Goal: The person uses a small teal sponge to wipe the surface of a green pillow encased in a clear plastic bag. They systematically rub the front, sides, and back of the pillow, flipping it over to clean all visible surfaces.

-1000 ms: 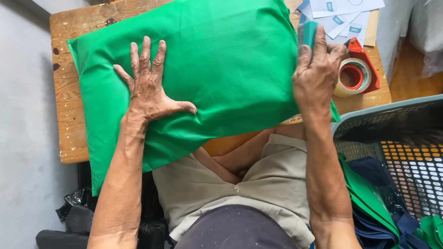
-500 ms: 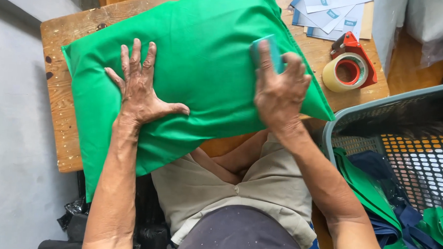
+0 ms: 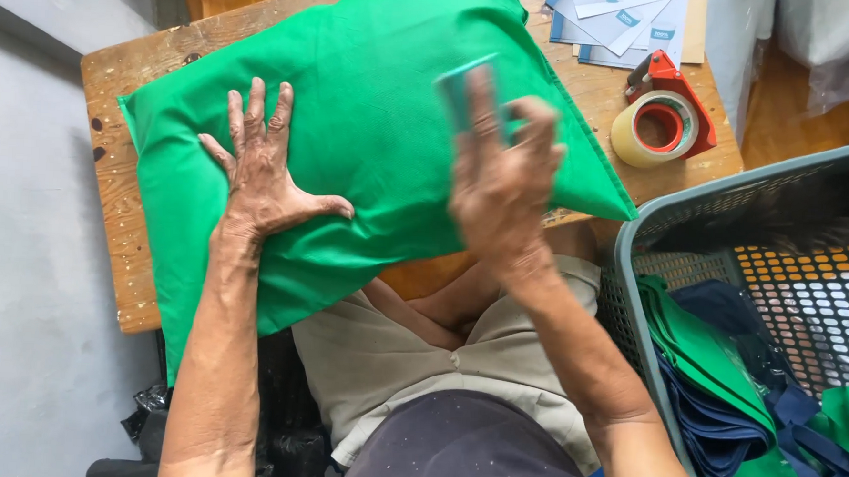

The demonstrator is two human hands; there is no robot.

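Note:
A large green fabric bag [image 3: 372,122] lies flat across a worn wooden table [image 3: 145,74] and hangs over its near edge. My left hand [image 3: 260,169] presses flat on the bag's left part with fingers spread. My right hand [image 3: 503,189] grips a small teal flat tool [image 3: 455,87] and holds it against the cloth near the bag's middle; the hand is blurred from motion.
A roll of tape in a red dispenser [image 3: 664,115] sits at the table's right end, with blue and white paper sheets [image 3: 620,18] behind it. A grey plastic basket [image 3: 776,282] at my right holds several folded green and navy fabric pieces.
My right hand with the teal tool has slid leftward across the green bag, from its right edge to its middle. My left hand stays pressed in place.

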